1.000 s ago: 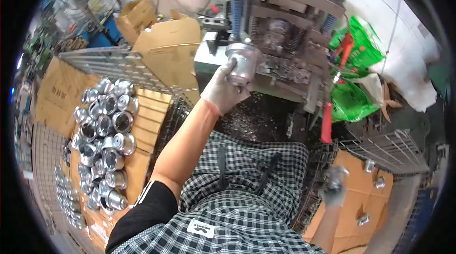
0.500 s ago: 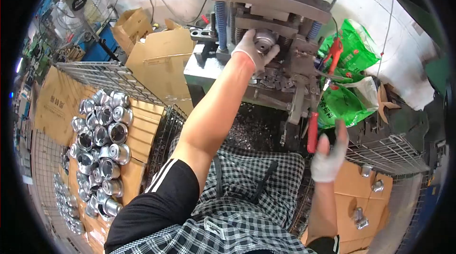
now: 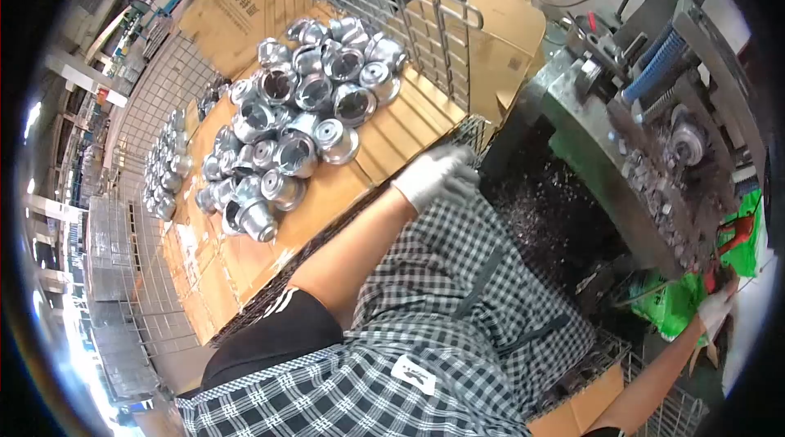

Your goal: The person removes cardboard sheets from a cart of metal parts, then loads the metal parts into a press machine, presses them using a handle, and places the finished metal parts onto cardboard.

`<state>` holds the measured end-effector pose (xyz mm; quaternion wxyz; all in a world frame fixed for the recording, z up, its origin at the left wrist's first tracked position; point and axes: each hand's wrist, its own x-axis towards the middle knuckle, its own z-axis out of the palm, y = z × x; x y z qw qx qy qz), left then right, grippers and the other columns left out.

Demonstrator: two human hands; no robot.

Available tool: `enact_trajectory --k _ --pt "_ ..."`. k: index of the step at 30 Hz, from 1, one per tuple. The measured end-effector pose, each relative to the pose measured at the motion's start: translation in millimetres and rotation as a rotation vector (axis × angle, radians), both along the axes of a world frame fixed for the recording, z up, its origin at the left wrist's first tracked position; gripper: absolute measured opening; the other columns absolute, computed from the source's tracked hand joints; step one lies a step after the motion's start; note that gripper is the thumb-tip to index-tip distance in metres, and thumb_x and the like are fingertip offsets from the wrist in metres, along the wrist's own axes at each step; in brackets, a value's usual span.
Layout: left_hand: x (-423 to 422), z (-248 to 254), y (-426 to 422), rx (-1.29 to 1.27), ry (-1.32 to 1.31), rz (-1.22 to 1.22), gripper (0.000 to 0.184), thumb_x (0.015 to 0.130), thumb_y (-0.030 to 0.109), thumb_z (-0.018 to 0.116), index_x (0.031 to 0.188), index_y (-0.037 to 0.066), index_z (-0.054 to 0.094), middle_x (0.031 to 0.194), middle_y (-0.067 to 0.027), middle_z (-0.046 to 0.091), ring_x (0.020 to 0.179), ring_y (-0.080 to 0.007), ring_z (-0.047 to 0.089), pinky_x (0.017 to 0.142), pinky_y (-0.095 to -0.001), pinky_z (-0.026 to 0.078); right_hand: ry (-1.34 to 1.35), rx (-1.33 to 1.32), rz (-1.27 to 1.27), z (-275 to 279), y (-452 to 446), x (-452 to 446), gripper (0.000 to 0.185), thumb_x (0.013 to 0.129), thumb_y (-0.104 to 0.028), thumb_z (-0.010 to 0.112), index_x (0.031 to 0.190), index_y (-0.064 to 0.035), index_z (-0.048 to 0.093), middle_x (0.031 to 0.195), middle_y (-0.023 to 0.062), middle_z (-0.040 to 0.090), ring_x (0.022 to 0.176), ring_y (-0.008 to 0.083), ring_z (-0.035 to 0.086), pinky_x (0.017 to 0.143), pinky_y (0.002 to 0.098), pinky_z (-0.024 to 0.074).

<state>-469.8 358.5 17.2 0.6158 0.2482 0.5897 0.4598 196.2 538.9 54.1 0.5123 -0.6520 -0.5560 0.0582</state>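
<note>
My left hand [image 3: 441,177], in a pale glove, is over my lap beside the edge of the mesh cage on the left. Motion blurs its fingers, but they look apart and hold nothing. At the far right, my gloved right hand [image 3: 715,311] has its fingers closed round a red handle [image 3: 722,277], which is mostly covered. A round metal cup [image 3: 688,143] sits in the press [image 3: 646,69], clear of both hands. To the left of my left hand, many shiny metal cups [image 3: 314,94] lie heaped on a cardboard sheet [image 3: 327,200].
Wire mesh panels [image 3: 433,28] stand round the cardboard. Small metal scraps [image 3: 650,183] litter the press bed. Green bags [image 3: 666,306] and a red-handled tool [image 3: 737,233] are at the right. A cardboard box [image 3: 491,36] stands behind the cage.
The view has swung left toward the heaped cups. My left hand has let go of the cup in the press and come back over my lap. My right hand has reached the red handle.
</note>
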Motion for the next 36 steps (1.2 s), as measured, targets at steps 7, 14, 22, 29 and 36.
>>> enact_trajectory --k 7,14,22,29,36 --pt "-132 19 5 0.073 -0.535 0.73 0.056 0.088 0.055 0.058 0.116 0.007 0.053 0.084 -0.0095 0.062 0.058 -0.0148 0.056 0.05 -0.0254 0.048 -0.062 -0.049 0.16 -7 14 13 0.059 0.102 -0.044 0.034 0.127 0.0054 0.053 0.126 0.0178 0.058 0.119 0.0263 0.053 0.104 0.0357 0.0359" --pt "-185 -33 57 0.357 -0.953 1.234 0.039 0.095 0.041 0.05 0.078 0.008 0.061 0.074 -0.0051 0.067 0.055 -0.0178 0.06 0.048 -0.0297 0.054 -0.155 -0.102 0.128 1 12 25 0.051 0.103 -0.039 0.036 0.127 0.0032 0.054 0.123 0.0151 0.06 0.115 0.0249 0.055 0.101 0.0348 0.0384" --pt "-130 -32 3 0.506 -0.979 0.916 0.043 0.099 0.045 0.042 0.121 0.012 0.058 0.11 -0.0073 0.066 0.082 -0.0165 0.066 0.066 -0.0306 0.056 -0.046 -0.195 0.118 8 24 32 0.055 0.101 -0.044 0.04 0.128 0.0026 0.052 0.123 0.015 0.059 0.115 0.0259 0.054 0.102 0.0356 0.0376" --pt "-73 7 -32 0.524 -0.636 0.351 0.069 0.093 0.058 0.044 0.138 0.007 0.04 0.13 -0.0152 0.055 0.103 -0.0289 0.063 0.081 -0.039 0.057 -0.054 -0.305 -0.045 41 -48 -47 0.063 0.101 -0.048 0.036 0.142 -0.0003 0.039 0.144 0.0174 0.043 0.131 0.0275 0.042 0.109 0.0358 0.0305" --pt "-22 12 20 0.581 -0.741 0.083 0.082 0.088 0.059 0.054 0.147 0.01 0.028 0.141 -0.0093 0.044 0.124 -0.0279 0.049 0.104 -0.0482 0.04 0.943 -0.471 0.395 18 -210 -140 0.081 0.087 -0.065 0.045 0.14 -0.0036 0.04 0.12 0.0149 0.057 0.095 0.0278 0.059 0.078 0.0447 0.0498"
